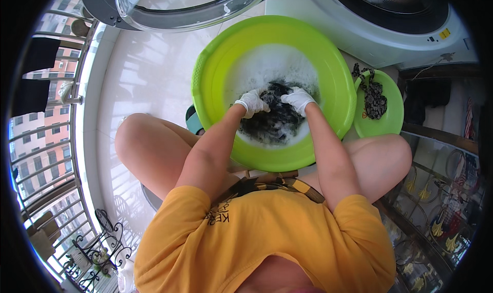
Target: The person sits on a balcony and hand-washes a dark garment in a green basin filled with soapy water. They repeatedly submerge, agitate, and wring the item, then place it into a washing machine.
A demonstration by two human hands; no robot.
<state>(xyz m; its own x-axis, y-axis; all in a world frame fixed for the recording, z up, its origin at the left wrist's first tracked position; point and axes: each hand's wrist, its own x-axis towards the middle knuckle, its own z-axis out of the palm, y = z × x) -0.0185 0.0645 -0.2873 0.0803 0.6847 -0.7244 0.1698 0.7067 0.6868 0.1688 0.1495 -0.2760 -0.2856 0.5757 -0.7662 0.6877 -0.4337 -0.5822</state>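
A large green plastic basin stands in front of me, holding sudsy water and a wet, dark cloth. My left hand, in a white glove, grips the cloth on its left side. On the other side, my right hand, gloved the same way, grips the cloth near its upper right part. The fingertips of both hands are partly hidden in the dark fabric. White foam floats mostly above the hands in the picture.
At right, a smaller green basin holds a dark patterned cloth, partly over its rim. A white front-loading washing machine stands at upper right. A round transparent door reaches in at the top. Metal railings run along the left.
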